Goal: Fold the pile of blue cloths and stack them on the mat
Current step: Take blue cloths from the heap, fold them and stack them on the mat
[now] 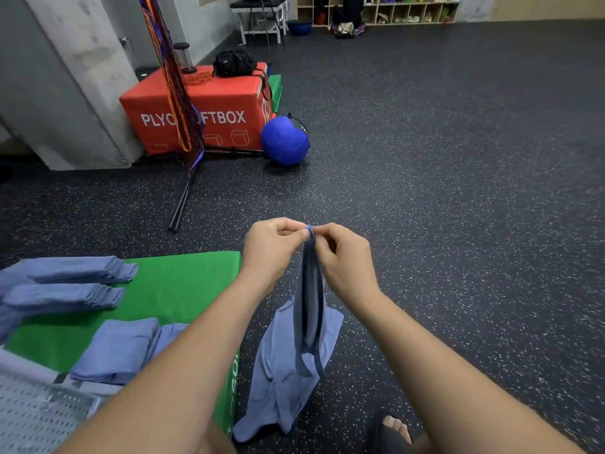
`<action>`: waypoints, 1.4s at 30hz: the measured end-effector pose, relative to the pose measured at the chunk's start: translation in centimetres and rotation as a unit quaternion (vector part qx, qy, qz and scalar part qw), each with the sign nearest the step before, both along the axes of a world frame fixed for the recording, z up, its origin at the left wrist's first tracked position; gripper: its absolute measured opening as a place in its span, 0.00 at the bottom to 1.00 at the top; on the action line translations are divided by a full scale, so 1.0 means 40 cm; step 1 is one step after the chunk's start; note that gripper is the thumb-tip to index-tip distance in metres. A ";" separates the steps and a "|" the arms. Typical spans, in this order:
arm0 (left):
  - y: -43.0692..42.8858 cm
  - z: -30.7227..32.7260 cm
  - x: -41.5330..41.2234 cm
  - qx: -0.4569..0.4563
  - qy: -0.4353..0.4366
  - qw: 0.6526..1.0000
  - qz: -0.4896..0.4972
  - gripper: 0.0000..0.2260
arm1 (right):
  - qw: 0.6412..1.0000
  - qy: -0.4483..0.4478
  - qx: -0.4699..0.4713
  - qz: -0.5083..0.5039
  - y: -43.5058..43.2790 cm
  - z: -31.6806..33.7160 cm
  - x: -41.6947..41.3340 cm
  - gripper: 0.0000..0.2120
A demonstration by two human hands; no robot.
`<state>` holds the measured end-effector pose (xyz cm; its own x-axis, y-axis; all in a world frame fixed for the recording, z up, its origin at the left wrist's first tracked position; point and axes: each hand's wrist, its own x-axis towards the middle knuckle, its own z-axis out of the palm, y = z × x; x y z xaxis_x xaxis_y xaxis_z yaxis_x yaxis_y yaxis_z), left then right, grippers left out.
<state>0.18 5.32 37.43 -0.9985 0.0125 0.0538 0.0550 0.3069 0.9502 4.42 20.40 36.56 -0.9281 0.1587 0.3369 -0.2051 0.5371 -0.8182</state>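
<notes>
Blue cloth (309, 309) hangs doubled from both hands, which I note close together: left hand (271, 247) and right hand (347, 257) each pinch its top edge. It dangles above another cloth (281, 381) crumpled on the floor (458, 224) beside the green mat (183, 283), where folded stacks (65, 283) lie.
</notes>
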 end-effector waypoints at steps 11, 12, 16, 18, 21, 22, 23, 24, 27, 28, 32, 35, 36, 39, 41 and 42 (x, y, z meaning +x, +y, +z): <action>0.005 0.025 0.007 -0.042 0.082 0.996 -0.009 0.08 | 0.995 0.026 0.081 0.050 -0.011 0.020 0.017 0.14; 0.007 0.027 0.008 -0.046 0.092 0.995 -0.005 0.07 | 0.995 0.033 0.076 0.049 -0.007 0.021 0.017 0.14; 0.012 0.036 0.008 -0.049 0.096 0.994 -0.026 0.06 | 0.996 0.049 0.078 0.004 0.022 0.025 -0.006 0.04; 0.011 0.041 0.010 -0.039 0.089 0.994 -0.049 0.06 | 0.991 0.049 0.123 -0.013 0.042 0.030 -0.022 0.13; 0.000 0.043 0.010 -0.015 0.092 0.993 -0.066 0.06 | 0.988 0.016 0.152 0.036 0.066 0.035 -0.031 0.15; -0.006 0.044 0.011 -0.010 0.092 0.993 -0.071 0.07 | 0.987 0.014 0.150 0.056 0.071 0.034 -0.032 0.12; -0.011 0.044 0.011 -0.009 0.091 0.993 -0.080 0.09 | 0.987 0.018 0.142 0.071 0.074 0.035 -0.030 0.07; -0.017 0.041 0.009 -0.011 0.093 0.992 -0.090 0.10 | 0.988 0.021 0.128 0.084 0.076 0.039 -0.028 0.03; -0.030 0.026 0.003 -0.033 0.105 0.987 -0.117 0.11 | 0.991 0.017 0.080 0.108 0.080 0.057 -0.021 0.06; -0.031 0.022 0.004 -0.035 0.103 0.986 -0.125 0.11 | 0.991 0.014 0.065 0.114 0.080 0.065 -0.019 0.05; -0.020 0.005 0.021 -0.015 0.088 0.985 -0.149 0.13 | 0.994 0.014 0.052 0.092 0.091 0.093 -0.015 0.03; -0.008 -0.013 0.031 -0.018 0.092 0.983 -0.160 0.10 | 0.995 0.026 0.056 0.080 0.111 0.121 -0.011 0.03; -0.001 -0.019 0.036 -0.019 0.092 0.982 -0.166 0.09 | 0.995 0.031 0.058 0.078 0.118 0.131 -0.009 0.03; 0.026 -0.029 0.060 -0.012 0.097 0.980 -0.173 0.08 | 0.995 0.038 0.063 0.074 0.139 0.155 0.000 0.02; 0.045 -0.029 0.069 -0.002 0.110 0.981 -0.161 0.08 | 0.994 0.039 0.070 0.075 0.152 0.166 0.008 0.02; 0.052 -0.028 0.070 0.007 0.114 0.981 -0.155 0.08 | 0.994 0.039 0.072 0.075 0.159 0.170 0.011 0.02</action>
<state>3.00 7.41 36.32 -0.9091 0.3110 0.2771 0.3548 0.2295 0.9063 4.86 26.74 43.35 -0.9074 -0.0345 0.4188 -0.3520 0.6068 -0.7127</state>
